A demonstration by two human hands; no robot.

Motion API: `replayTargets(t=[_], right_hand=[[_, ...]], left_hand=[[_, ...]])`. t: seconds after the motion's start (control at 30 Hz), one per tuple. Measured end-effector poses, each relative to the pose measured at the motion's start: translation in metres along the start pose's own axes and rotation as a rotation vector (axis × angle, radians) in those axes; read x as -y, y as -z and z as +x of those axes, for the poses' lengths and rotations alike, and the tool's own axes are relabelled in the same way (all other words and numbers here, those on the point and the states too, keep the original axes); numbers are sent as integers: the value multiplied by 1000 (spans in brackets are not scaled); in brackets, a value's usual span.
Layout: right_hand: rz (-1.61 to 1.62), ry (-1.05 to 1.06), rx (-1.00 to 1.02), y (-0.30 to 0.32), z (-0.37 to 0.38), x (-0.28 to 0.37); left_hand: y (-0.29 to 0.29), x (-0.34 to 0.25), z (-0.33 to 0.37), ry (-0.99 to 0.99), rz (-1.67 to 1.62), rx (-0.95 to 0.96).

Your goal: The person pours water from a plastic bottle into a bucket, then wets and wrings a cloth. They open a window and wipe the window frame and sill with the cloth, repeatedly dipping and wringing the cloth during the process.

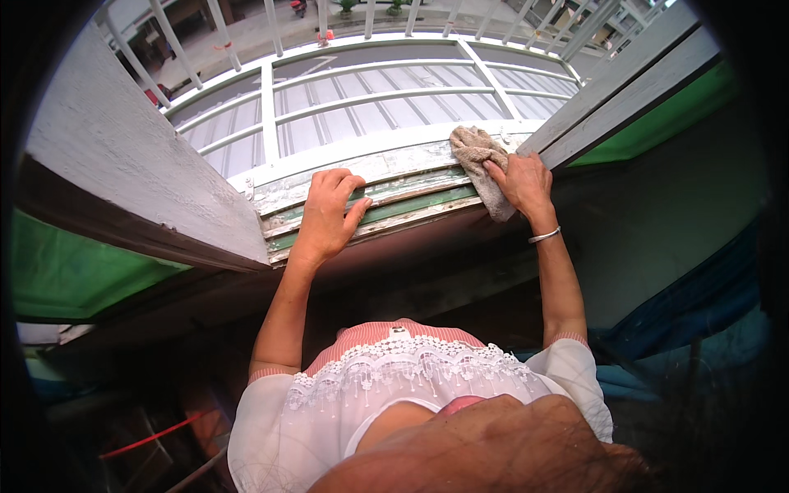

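Observation:
My right hand (524,182) is closed on a bunched beige cloth (481,156) at the right end of a worn window sill (386,197). Part of the cloth lies on the sill, and its lower end hangs over the inner edge. At the sill's left part rests my left hand (330,215), its fingers curved over the white top and its thumb apart from them; nothing shows in it. Paint is chipped along the sill, with green strips between the white ridges. A thin bracelet (544,236) circles my right wrist.
White metal bars (267,115) form a cage outside the sill, above a ribbed grey roof (370,107). The left window frame (123,140) and the right frame (625,90) flank the opening. Green sheeting (74,267) hangs at left, and blue fabric (699,287) lies at right.

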State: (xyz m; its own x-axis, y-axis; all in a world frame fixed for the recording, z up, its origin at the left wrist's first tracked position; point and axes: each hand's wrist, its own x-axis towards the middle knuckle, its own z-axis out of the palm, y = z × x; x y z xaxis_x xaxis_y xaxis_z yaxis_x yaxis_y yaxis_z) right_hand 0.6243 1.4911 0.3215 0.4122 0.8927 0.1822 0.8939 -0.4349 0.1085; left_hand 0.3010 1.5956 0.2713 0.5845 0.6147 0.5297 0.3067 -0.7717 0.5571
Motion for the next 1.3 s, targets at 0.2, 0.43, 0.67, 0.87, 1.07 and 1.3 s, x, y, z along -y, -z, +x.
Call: replayTargets(t=[0.2, 0.43, 0.67, 0.87, 1.07, 1.3], right_hand=[[22, -110, 10, -5, -14, 49], [525, 215, -102, 17, -51, 141], [1916, 256, -238, 72, -37, 119], [1272, 491, -757, 121, -17, 46], [374, 196, -856, 79, 0, -71], [-18, -89, -179, 40, 0, -47]], left_hand=[[-8, -1, 9, 25, -38, 37], [-7, 0, 12, 150, -184, 35], [-8, -35, 21, 83, -733, -104], [7, -86, 67, 177, -1063, 110], [48, -31, 110, 167, -796, -317], [-10, 26, 81, 561, -720, -140]])
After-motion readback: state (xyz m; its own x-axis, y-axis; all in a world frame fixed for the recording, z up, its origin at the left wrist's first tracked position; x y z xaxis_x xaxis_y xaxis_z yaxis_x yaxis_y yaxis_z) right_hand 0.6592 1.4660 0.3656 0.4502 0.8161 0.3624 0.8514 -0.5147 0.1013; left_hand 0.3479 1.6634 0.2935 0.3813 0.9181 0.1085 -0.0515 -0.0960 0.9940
